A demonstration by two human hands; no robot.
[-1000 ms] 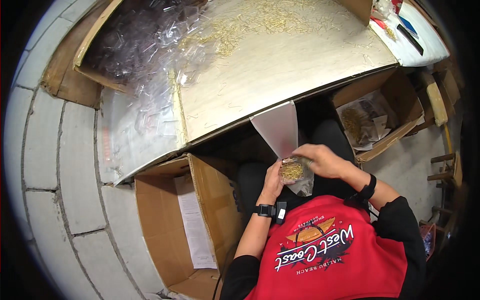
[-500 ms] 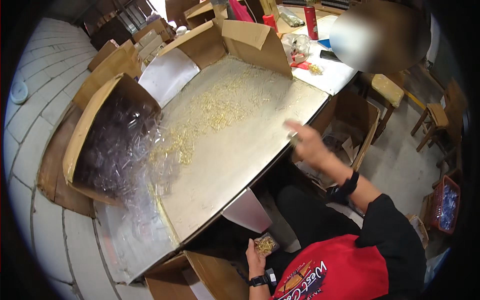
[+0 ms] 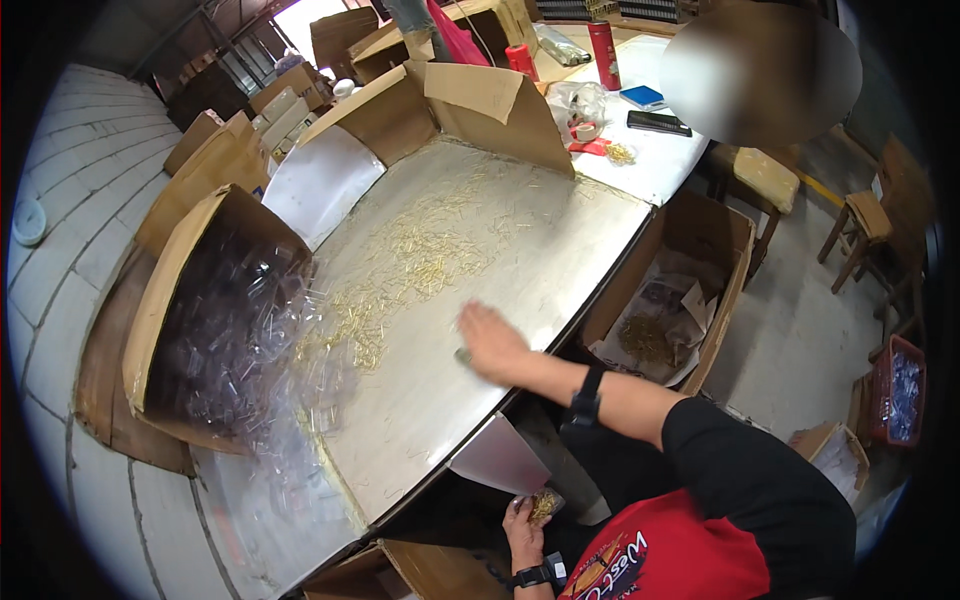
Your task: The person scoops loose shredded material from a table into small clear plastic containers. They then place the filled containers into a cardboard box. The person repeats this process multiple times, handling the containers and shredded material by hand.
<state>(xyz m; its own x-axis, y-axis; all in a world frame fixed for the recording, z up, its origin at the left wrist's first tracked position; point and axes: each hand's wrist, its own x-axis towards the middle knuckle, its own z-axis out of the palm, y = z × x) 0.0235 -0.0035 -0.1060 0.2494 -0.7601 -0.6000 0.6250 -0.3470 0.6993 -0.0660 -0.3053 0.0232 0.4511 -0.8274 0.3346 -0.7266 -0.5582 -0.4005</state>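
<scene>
My left hand (image 3: 524, 535) holds a small clear plastic box (image 3: 545, 506) filled with thin gold-coloured metal pins, low beside the table's front edge. Over the near part of the worktable (image 3: 400, 425) is my right hand (image 3: 490, 345), blurred, its fingers close together. A small greyish thing shows at its palm side, too smeared to name. Loose gold-coloured pins (image 3: 430, 255) lie scattered across the tabletop beyond that hand. To the left, a tipped cardboard box (image 3: 150, 340) spills clear plastic boxes (image 3: 270, 330) onto the table.
Cardboard flaps (image 3: 490, 95) wall the table's far side. An open carton (image 3: 740, 270) with loose pins stands below the right edge; another carton (image 3: 430, 565) is below the front edge. A phone (image 3: 658, 123) and red can (image 3: 605, 55) lie and stand far right. A person is beyond them.
My right hand has swung left, from the table's right edge to over its near middle. My left hand still holds the filled box, now slightly further right. The view has shifted a little.
</scene>
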